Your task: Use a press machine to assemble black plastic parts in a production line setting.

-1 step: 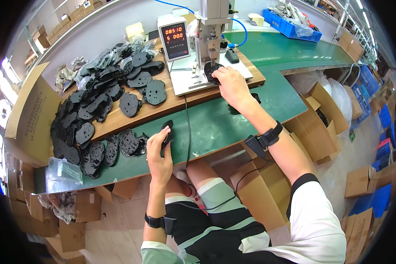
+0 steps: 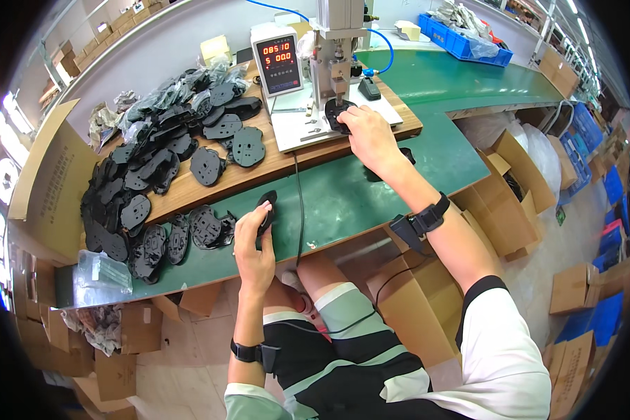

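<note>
Near the bench's front edge my left hand point(image 2: 254, 246) grips a black plastic shell point(image 2: 268, 208), shaped like a computer-mouse base, tilted on edge between thumb and fingers. My right hand point(image 2: 371, 138) reaches to the press point(image 2: 332, 59), its fingers closed on the near right edge of a second black plastic shell point(image 2: 335, 110) under the press's rod. Part of that shell is hidden by the fingers. The white base plate point(image 2: 290, 129) of the press lies beneath it. Left of the press, a large pile of similar shells point(image 2: 206, 166) spreads over the wooden board and green bench.
A control box point(image 2: 278, 59) with a lit red display stands left of the press. Another black part point(image 2: 374, 173) lies partly behind my right forearm. A blue crate point(image 2: 462, 42) sits far right. Open cardboard boxes point(image 2: 427, 301) stand below the bench; a black cable point(image 2: 300, 210) crosses its front.
</note>
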Available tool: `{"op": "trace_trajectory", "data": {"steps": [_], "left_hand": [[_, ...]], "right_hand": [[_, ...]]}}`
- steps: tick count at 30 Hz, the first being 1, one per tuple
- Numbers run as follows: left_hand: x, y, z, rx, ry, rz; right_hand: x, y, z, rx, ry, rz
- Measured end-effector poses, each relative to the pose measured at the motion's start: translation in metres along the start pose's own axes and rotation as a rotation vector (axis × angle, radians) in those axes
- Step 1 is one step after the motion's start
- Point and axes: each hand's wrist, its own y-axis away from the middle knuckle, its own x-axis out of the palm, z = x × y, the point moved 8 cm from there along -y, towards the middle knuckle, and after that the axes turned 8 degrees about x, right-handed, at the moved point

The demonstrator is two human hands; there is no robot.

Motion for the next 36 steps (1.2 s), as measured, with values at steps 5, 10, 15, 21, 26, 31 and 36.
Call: {"op": "trace_trajectory", "data": {"steps": [5,10,15,21,26,31,36], "left_hand": [[-0.001,0.004,0.003,-0.042,0.018,-0.049],[0.021,-0.039,-0.043,0.057,-0.009,-0.030],[0.065,-0.105,-0.084,0.404,-0.183,0.123],[0.143,-0.148,-0.078,0.692,-0.344,0.274],[0.185,-0.165,-0.050,0.659,-0.397,0.347],[0.193,-0.159,-0.047,0.587,-0.410,0.314],[0.191,-0.164,-0.043,0.549,-0.353,0.298]], "right_hand": [[-0.001,-0.001,0.000,-0.005,-0.020,-0.017],[-0.012,-0.010,-0.019,0.045,-0.090,0.008],[-0.075,0.046,-0.017,0.300,-0.416,-0.221],[-0.139,0.246,-0.036,0.578,-0.589,-0.411],[-0.103,0.455,-0.097,1.078,-0.302,-0.194],[-0.053,0.607,-0.129,1.376,-0.185,-0.001],[0.000,0.676,-0.158,1.540,-0.114,0.185]]}}
